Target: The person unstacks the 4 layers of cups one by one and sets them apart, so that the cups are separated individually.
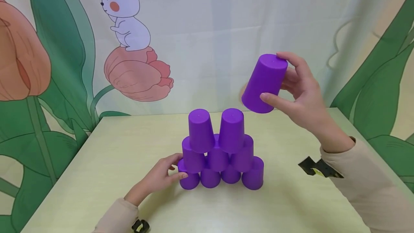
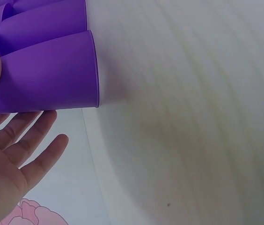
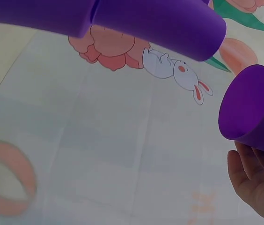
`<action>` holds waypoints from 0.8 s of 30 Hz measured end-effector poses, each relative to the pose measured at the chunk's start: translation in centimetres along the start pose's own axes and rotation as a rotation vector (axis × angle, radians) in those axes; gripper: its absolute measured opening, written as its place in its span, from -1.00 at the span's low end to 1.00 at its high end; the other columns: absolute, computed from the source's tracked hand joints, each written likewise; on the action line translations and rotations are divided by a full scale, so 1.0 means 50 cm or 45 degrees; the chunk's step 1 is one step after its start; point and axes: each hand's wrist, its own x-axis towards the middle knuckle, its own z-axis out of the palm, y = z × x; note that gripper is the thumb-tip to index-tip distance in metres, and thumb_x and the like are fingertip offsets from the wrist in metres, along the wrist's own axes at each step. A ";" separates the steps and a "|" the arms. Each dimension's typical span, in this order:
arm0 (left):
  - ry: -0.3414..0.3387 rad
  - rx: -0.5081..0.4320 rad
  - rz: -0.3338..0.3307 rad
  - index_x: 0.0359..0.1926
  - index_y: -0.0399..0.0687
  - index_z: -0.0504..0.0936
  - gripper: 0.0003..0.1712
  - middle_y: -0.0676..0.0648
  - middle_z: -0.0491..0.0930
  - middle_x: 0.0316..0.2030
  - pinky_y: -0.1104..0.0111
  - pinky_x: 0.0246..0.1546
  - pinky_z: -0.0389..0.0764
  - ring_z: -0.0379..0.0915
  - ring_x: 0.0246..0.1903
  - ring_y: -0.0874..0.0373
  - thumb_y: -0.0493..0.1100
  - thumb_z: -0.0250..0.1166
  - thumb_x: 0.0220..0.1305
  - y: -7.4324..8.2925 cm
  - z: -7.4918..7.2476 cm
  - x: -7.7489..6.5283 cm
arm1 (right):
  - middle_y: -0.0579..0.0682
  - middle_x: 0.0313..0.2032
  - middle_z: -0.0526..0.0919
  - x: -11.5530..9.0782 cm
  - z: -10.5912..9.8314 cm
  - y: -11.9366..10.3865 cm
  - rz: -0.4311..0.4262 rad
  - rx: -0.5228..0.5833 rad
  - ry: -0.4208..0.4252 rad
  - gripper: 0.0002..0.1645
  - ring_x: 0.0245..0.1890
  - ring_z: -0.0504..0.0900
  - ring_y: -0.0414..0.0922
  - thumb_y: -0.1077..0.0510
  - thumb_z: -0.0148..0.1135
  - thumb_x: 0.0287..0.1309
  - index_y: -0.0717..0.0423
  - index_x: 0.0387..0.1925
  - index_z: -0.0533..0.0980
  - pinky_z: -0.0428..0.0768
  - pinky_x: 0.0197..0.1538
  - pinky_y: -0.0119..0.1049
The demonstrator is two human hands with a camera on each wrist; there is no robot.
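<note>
Purple plastic cups stand upside down in a pyramid: several in the bottom row, three in the middle row (image 1: pixel 217 159) and two on top (image 1: pixel 232 130). My left hand (image 1: pixel 160 175) is at the left end of the bottom row, thumb in front of the end cup (image 1: pixel 189 182) and fingers round its far side. In the left wrist view, that cup (image 2: pixel 47 75) sits between thumb and spread fingers. Up to the right, above the pyramid, my right hand (image 1: pixel 305 96) grips a tilted purple cup (image 1: pixel 265 83), mouth down. The right wrist view shows this cup's open mouth (image 3: pixel 245 103).
The pyramid stands on a pale wooden table (image 1: pixel 97 164). Behind the table hangs a cloth backdrop (image 1: pixel 200 39) printed with a rabbit, tulips and green leaves. Dark straps (image 1: pixel 320 168) show at both sleeves.
</note>
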 end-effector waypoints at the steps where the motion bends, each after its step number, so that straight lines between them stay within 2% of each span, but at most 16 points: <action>1: -0.003 -0.002 -0.007 0.07 -0.18 0.43 -0.49 0.01 0.59 -0.18 0.29 -0.29 0.51 0.50 -0.25 0.18 -0.09 0.30 0.13 0.000 0.000 0.000 | 0.05 -0.11 0.55 -0.002 -0.005 0.001 0.008 0.004 0.006 -0.16 -0.16 0.53 -0.08 0.55 0.22 -0.16 0.09 0.21 0.23 0.44 -0.08 -0.38; 10: -0.004 -0.001 -0.011 0.08 -0.16 0.43 -0.49 0.02 0.59 -0.18 0.32 -0.29 0.49 0.50 -0.25 0.18 -0.08 0.30 0.13 0.003 -0.001 0.000 | 0.02 -0.10 0.54 -0.019 -0.041 0.010 0.081 -0.105 0.045 -0.14 -0.14 0.52 -0.11 0.55 0.21 -0.14 0.04 0.23 0.21 0.43 -0.07 -0.42; 19: -0.001 0.003 -0.004 0.07 -0.15 0.43 -0.50 0.03 0.59 -0.19 0.32 -0.29 0.50 0.50 -0.25 0.19 -0.07 0.30 0.13 0.001 0.000 -0.001 | -0.06 -0.09 0.53 -0.039 -0.070 0.032 0.070 -0.186 0.053 -0.16 -0.13 0.51 -0.17 0.50 0.26 -0.12 0.05 0.22 0.21 0.43 -0.08 -0.50; 24: -0.001 -0.001 -0.012 0.07 -0.15 0.43 -0.49 0.03 0.59 -0.18 0.31 -0.28 0.50 0.50 -0.25 0.19 -0.06 0.30 0.13 0.000 0.000 -0.001 | -0.12 -0.09 0.50 -0.053 -0.082 0.047 0.137 -0.350 0.054 -0.12 -0.13 0.51 -0.21 0.49 0.27 -0.11 -0.01 0.25 0.18 0.44 -0.11 -0.52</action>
